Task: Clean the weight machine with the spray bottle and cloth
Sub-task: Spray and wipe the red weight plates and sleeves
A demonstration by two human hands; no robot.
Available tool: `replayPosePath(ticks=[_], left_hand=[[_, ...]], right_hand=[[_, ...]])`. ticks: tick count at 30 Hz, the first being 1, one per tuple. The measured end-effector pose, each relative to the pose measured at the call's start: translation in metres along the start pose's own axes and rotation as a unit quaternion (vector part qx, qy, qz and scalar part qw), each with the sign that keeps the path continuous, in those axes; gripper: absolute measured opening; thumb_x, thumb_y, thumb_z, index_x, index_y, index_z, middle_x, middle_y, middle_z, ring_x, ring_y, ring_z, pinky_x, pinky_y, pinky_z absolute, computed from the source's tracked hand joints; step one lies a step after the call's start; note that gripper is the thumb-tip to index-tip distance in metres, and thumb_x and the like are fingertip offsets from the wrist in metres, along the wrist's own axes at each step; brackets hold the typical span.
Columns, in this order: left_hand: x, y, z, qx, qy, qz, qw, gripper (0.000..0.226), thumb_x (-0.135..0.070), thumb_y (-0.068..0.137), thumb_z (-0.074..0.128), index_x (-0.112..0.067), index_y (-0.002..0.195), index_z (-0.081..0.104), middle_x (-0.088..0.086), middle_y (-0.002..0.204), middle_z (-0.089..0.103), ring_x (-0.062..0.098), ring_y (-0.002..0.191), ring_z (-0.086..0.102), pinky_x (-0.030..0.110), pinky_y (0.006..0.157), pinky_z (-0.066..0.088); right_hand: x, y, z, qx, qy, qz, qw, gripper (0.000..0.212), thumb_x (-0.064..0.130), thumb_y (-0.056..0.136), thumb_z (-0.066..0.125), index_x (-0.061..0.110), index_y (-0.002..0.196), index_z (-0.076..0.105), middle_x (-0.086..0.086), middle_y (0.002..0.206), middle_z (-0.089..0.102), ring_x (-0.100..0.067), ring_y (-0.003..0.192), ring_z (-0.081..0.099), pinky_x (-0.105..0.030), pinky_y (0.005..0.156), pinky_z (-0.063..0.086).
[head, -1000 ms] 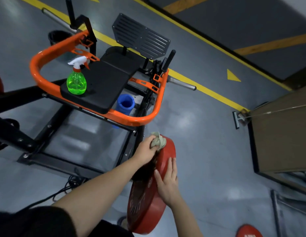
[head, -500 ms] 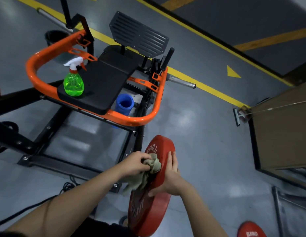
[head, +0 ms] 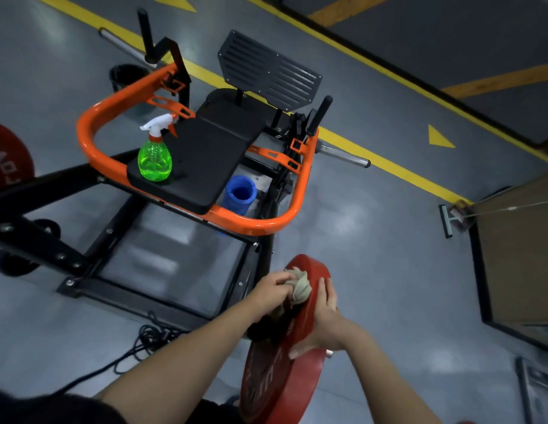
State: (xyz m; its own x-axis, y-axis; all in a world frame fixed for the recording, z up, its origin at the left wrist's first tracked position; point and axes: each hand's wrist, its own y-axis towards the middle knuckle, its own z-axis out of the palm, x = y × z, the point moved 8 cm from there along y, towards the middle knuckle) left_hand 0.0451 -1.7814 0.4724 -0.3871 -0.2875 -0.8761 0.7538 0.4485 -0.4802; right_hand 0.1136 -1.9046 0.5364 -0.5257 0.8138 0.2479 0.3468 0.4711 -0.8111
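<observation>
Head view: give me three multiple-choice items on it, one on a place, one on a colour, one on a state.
1. The spray bottle stands: A on the floor; B on the black seat pad; C in a hand.
2. The weight plate that the cloth touches is: A blue; B red; C black.
3. The left hand: A grips the cloth; B lies flat and empty; C hangs at the side.
Answers: B, the bottle stands upright on the pad's corner; B, the plate's rim is plainly red; A, the hand curls round the cloth against the plate.
</observation>
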Motion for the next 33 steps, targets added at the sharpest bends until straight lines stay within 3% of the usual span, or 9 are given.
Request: replayPosePath(ticks=[3,7,11,15,17,21,25,30,33], left_hand=[[0.004,-0.014,0.0,0.06,-0.002,-0.026,0.998,0.039,0.013,0.08,0.054,-0.021,0.073,0.072,-0.021,0.079,0.069,0.008,0.086,0.064,0.014,0.079,0.045],[0.008,-0.017,0.001,0.075,-0.022,-0.041,0.996,0.043,0.002,0.072,0.052,-0.011,0.105,0.077,-0.005,0.098,0.075,0.007,0.095,0.067,0.021,0.089,0.05],[0.012,-0.014,0.0,0.052,0.008,-0.024,0.998,0.038,-0.012,0.077,0.052,-0.021,0.107,0.074,0.002,0.104,0.075,0.019,0.104,0.07,0.033,0.096,0.052],[-0.004,-0.004,0.001,-0.015,0.106,0.036,0.994,0.034,-0.017,0.082,0.043,-0.013,0.108,0.065,0.011,0.115,0.063,0.025,0.116,0.06,0.027,0.102,0.041],[-0.012,0.005,0.003,-0.039,0.111,0.048,0.992,0.04,-0.007,0.092,0.047,-0.007,0.13,0.062,0.013,0.135,0.059,0.025,0.129,0.053,0.014,0.105,0.03],[-0.031,0.026,0.005,-0.044,0.13,0.07,0.988,0.05,0.003,0.097,0.048,-0.004,0.147,0.049,0.014,0.151,0.047,0.026,0.142,0.042,0.013,0.111,0.02],[-0.027,0.029,0.007,0.005,0.172,0.082,0.982,0.054,0.009,0.095,0.045,-0.002,0.147,0.047,0.016,0.151,0.044,0.027,0.143,0.04,0.011,0.112,0.017],[-0.022,0.006,0.0,0.091,0.17,0.121,0.974,0.05,0.008,0.091,0.053,-0.002,0.14,0.052,0.009,0.138,0.045,0.014,0.135,0.042,0.006,0.109,0.021],[-0.016,-0.021,0.003,0.163,0.178,0.147,0.959,0.05,0.004,0.09,0.054,-0.003,0.139,0.054,0.0,0.128,0.043,0.008,0.129,0.044,0.008,0.111,0.023]], right_hand=[[0.003,0.013,-0.018,0.006,-0.005,-0.02,1.0,0.178,0.053,0.043,0.1,0.03,0.141,-0.047,0.013,0.15,-0.052,-0.026,0.157,0.005,-0.043,0.121,0.031],[0.015,0.022,-0.047,-0.022,0.01,-0.061,0.998,0.169,0.043,0.05,0.101,0.025,0.155,-0.03,0.006,0.165,-0.03,-0.013,0.156,-0.001,-0.03,0.119,0.022],[0.006,0.01,-0.062,-0.182,0.045,-0.05,0.981,0.144,0.048,0.054,0.098,0.028,0.164,0.006,0.003,0.17,-0.009,-0.019,0.156,0.01,-0.04,0.121,0.025],[-0.004,-0.022,-0.014,-0.35,0.098,0.006,0.932,0.081,0.053,0.095,0.062,0.02,0.16,0.026,-0.004,0.171,0.001,-0.028,0.154,0.022,-0.058,0.123,0.013],[0.004,-0.024,0.02,-0.324,0.118,0.017,0.939,0.092,0.062,0.096,0.051,0.014,0.162,0.01,-0.008,0.17,-0.006,-0.03,0.155,0.013,-0.055,0.124,0.012],[0.004,-0.018,0.031,-0.279,0.014,0.019,0.96,0.154,0.105,0.054,0.036,0.004,0.159,-0.014,-0.016,0.166,-0.021,-0.037,0.154,0.001,-0.048,0.124,0.012],[0.008,-0.014,0.027,-0.239,-0.006,0.003,0.971,0.148,0.067,0.068,0.078,0.004,0.155,-0.024,-0.02,0.163,-0.026,-0.041,0.153,0.002,-0.043,0.123,0.012],[0.011,-0.005,0.014,-0.226,-0.02,0.007,0.974,0.136,0.059,0.074,0.075,0.002,0.157,-0.016,-0.022,0.165,-0.018,-0.041,0.153,0.005,-0.04,0.121,0.013],[0.021,0.0,0.008,-0.225,-0.075,-0.03,0.971,0.113,0.061,0.072,0.049,0.012,0.163,0.001,-0.02,0.168,-0.008,-0.04,0.155,-0.008,-0.042,0.12,0.013]])
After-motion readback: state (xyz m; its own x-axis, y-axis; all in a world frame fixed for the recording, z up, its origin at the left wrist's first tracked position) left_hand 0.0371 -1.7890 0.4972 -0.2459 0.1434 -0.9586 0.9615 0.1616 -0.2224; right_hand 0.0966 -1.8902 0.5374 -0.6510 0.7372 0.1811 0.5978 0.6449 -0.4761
